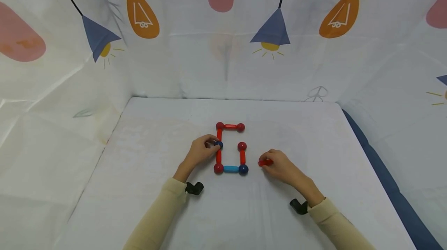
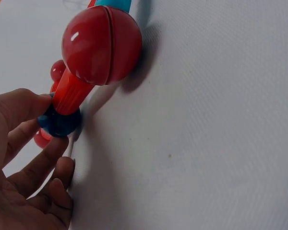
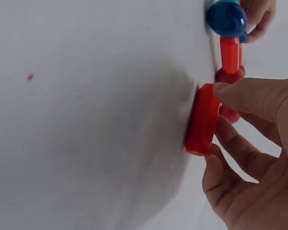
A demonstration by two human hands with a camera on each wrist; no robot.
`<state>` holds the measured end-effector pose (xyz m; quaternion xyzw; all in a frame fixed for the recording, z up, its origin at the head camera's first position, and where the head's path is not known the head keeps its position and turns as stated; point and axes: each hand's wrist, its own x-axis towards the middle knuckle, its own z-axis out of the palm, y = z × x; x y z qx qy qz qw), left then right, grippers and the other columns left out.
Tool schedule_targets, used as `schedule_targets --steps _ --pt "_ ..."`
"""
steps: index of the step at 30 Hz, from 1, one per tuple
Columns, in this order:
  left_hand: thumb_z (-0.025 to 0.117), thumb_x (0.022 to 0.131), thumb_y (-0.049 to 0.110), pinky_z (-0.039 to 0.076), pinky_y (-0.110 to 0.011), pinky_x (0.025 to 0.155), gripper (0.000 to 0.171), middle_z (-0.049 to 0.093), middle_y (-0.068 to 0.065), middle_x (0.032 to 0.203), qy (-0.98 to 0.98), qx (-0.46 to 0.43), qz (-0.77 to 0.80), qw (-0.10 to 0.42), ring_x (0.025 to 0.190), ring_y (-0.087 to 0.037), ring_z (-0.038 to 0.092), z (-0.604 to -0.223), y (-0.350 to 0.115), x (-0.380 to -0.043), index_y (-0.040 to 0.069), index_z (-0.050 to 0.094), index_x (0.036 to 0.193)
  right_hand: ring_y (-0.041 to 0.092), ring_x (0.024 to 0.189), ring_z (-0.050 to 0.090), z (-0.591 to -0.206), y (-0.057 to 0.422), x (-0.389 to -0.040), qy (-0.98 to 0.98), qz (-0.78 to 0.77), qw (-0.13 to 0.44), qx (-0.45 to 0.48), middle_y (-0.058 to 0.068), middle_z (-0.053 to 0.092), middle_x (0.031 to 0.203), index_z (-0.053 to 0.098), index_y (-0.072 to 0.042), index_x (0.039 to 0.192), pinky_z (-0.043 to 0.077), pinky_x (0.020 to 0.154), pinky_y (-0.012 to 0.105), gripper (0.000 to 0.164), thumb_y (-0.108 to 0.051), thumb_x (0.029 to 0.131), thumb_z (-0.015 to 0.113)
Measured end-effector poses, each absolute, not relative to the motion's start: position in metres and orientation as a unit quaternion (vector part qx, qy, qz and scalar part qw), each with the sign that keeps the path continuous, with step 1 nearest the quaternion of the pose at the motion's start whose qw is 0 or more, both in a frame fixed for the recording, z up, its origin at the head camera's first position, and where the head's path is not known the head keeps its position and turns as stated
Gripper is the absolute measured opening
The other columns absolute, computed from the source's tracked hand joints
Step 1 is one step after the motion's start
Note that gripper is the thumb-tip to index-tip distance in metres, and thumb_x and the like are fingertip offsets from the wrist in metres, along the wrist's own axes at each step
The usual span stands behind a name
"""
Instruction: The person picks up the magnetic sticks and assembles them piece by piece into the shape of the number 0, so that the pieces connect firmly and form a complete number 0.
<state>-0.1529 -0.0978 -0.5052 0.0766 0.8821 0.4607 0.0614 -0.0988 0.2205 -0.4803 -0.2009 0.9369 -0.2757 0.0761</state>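
Observation:
Balls and rods joined in a shape like a 6 lie mid-table. At its left side, my left hand (image 1: pixel 200 150) pinches a dark blue ball (image 2: pixel 60 122) between thumb and fingers. A red rod (image 2: pixel 73 93) runs from that ball to a large red ball (image 2: pixel 101 45). My right hand (image 1: pixel 282 168) holds a loose red rod (image 3: pixel 203 120) between thumb and fingers, right of the shape and apart from it. Nearest that hand are the shape's right-hand red ball (image 1: pixel 242 146), an upright red rod (image 1: pixel 242 157) and another dark blue ball (image 1: pixel 243 169).
A light blue rod (image 1: pixel 231 169) forms the bottom of the shape; a red rod (image 1: pixel 230 127) ending in a red ball (image 1: pixel 240 127) forms the top. The white table (image 1: pixel 167 118) backs onto a printed curtain (image 1: pixel 195 68). Each wrist wears a black camera (image 1: pixel 194 188).

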Motion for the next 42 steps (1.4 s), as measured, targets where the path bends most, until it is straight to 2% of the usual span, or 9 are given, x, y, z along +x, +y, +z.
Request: schedule_targets --steps 5,16,29,42 --pt "0.077 0.092 0.024 0.050 -0.032 0.079 0.027 0.074 -0.006 0.106 0.881 0.070 0.463 0.068 0.091 -0.022 0.059 -0.505 -0.097 -0.154 0.014 0.072 0.117 0.019 0.092 0.063 -0.482 0.226 -0.101 0.939 -0.266 0.082 -0.200 0.003 0.072 0.098 0.076 -0.009 0.104 0.059 0.084 0.040 0.019 -0.002 0.086 0.079" --pt "0.078 0.091 0.024 0.056 -0.043 0.092 0.028 0.075 -0.008 0.109 0.875 0.057 0.472 0.089 0.100 -0.026 0.065 -0.503 -0.096 -0.157 0.013 0.073 0.116 0.015 0.087 0.061 -0.482 0.229 -0.110 0.936 -0.279 0.102 -0.189 0.003 0.072 0.102 0.072 -0.007 0.112 0.058 0.080 0.034 0.021 -0.005 0.091 0.076" --pt "0.077 0.091 0.025 0.056 -0.041 0.088 0.028 0.075 -0.008 0.109 0.873 0.044 0.477 0.093 0.099 -0.026 0.064 -0.501 -0.099 -0.157 0.012 0.073 0.115 0.021 0.094 0.069 -0.485 0.219 -0.133 0.930 -0.308 0.099 -0.176 0.009 0.073 0.114 0.066 -0.006 0.131 0.060 0.086 0.040 0.035 -0.010 0.096 0.071" --pt "0.078 0.091 0.026 0.056 -0.038 0.086 0.028 0.075 -0.007 0.110 0.869 0.027 0.483 0.101 0.099 -0.025 0.064 -0.505 -0.101 -0.158 0.014 0.074 0.116 0.030 0.100 0.072 -0.485 0.211 -0.147 0.912 -0.381 0.073 -0.134 0.016 0.072 0.119 0.062 -0.008 0.132 0.062 0.083 0.042 0.035 -0.014 0.098 0.069"
